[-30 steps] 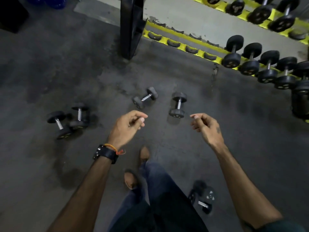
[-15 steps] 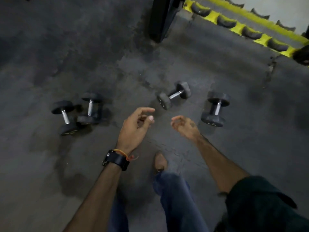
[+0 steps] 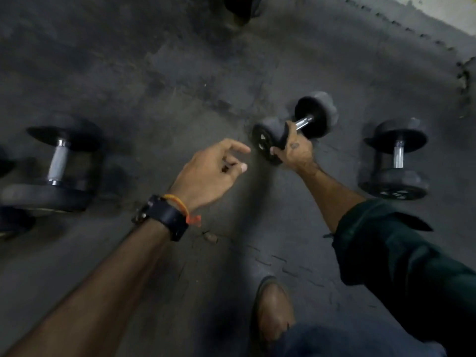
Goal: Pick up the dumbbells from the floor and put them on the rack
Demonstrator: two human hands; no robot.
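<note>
A black dumbbell [image 3: 319, 112] with a chrome handle lies tilted on the dark floor at the upper middle. My right hand [image 3: 293, 150] is wrapped round its handle next to the near weight. My left hand [image 3: 211, 171] hovers just left of it, fingers loosely curled, holding nothing. A second dumbbell [image 3: 396, 158] lies on the floor to the right, and a third dumbbell [image 3: 56, 163] lies at the far left. The rack is out of view.
A dark post base [image 3: 239, 6] stands at the top edge. My brown shoe [image 3: 273, 310] is planted at the bottom middle. Part of another weight [image 3: 10, 222] shows at the left edge. A pale floor strip [image 3: 448, 9] crosses the top right corner.
I have bent down closer to the floor. My right hand reached forward and took hold of the middle dumbbell's handle. My left hand stayed beside it, holding nothing.
</note>
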